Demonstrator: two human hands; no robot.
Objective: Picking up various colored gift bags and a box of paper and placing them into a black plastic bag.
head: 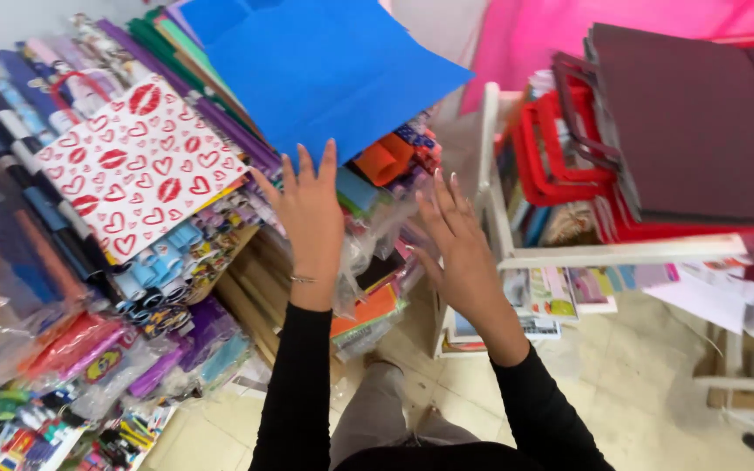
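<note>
Lying atop the stack, flat bright-blue sheet [325,70], corners crisp.

This is a stationery or craft shop. Stacked coloured sheets [325,70], rolled wrapping paper [163,262] and gift bags [137,166] fill the shelves.

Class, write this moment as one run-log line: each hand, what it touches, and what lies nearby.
left hand: open, fingertips at blue sheet | right hand: open, touching nothing | nearby: lip-print bag, red baskets
</note>
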